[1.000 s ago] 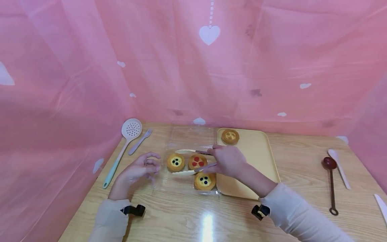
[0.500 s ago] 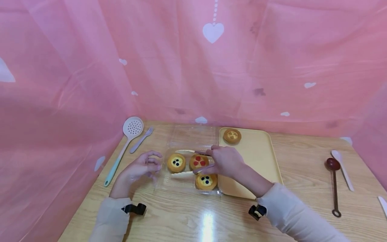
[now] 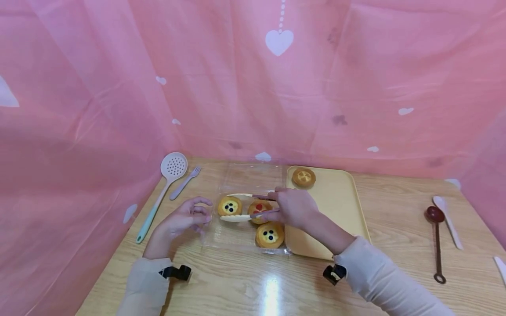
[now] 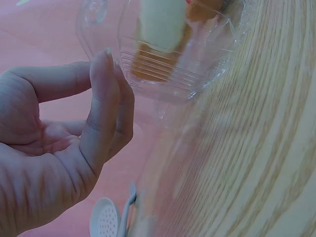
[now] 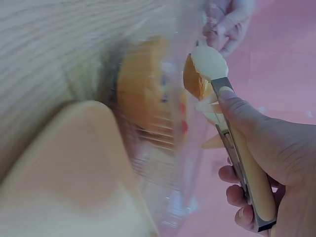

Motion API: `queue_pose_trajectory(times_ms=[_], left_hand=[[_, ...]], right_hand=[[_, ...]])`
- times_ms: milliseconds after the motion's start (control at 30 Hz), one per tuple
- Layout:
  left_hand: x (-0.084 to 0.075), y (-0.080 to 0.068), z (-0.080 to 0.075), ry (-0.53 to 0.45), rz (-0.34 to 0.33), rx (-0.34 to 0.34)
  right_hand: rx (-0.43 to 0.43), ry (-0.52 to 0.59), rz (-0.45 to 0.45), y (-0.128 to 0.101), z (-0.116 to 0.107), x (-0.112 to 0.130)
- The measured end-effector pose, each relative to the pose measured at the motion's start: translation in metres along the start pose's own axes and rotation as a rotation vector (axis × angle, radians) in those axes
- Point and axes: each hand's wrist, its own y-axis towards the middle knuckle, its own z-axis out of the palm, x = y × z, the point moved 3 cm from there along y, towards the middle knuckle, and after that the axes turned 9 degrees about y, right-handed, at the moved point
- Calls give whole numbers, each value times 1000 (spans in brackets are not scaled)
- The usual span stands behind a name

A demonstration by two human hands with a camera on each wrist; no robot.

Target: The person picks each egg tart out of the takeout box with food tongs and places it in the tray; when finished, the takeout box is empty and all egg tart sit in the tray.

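My right hand (image 3: 292,208) grips a pair of tongs (image 3: 235,217) with white tips. The tips close around a red-topped tart (image 3: 258,208) inside a clear plastic container (image 3: 237,235). Two blueberry tarts lie in the same container, one at the left (image 3: 229,205) and one at the front (image 3: 269,235). The right wrist view shows the tongs (image 5: 237,143) pressing that tart (image 5: 194,79) from both sides. Beside the container's left edge (image 4: 177,69) my left hand (image 3: 182,219) rests with loosely curled fingers and holds nothing. A yellow-topped tart (image 3: 303,177) sits on the yellow tray (image 3: 340,197).
A slotted skimmer (image 3: 171,169) and a fork (image 3: 185,182) lie at the back left. A brown spoon (image 3: 435,228), a white spoon (image 3: 444,215) and a white knife (image 3: 500,265) lie at the right. A pink curtain surrounds the wooden table.
The tongs' lower arm has come up against the red-topped tart, so both tips now squeeze it. The left hand has stayed put.
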Motion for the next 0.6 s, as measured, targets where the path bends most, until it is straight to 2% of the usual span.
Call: queue_pose_trajectory(times_ms=[133,300,500,600], left_hand=[[-1,-1,-1,6,-10,-5],[-1,-1,0,7,0,6],[-1,-1,1,-12,15,23],[-2,-1,1,-19,14,24]], right_hand=[[-15,-11,-9,-1,-15,-1],[-79,4,-50,-7,-34,-10],[-180,86,-48,-26,-63,-44],[-205,113,-11,-43,-80,-67]])
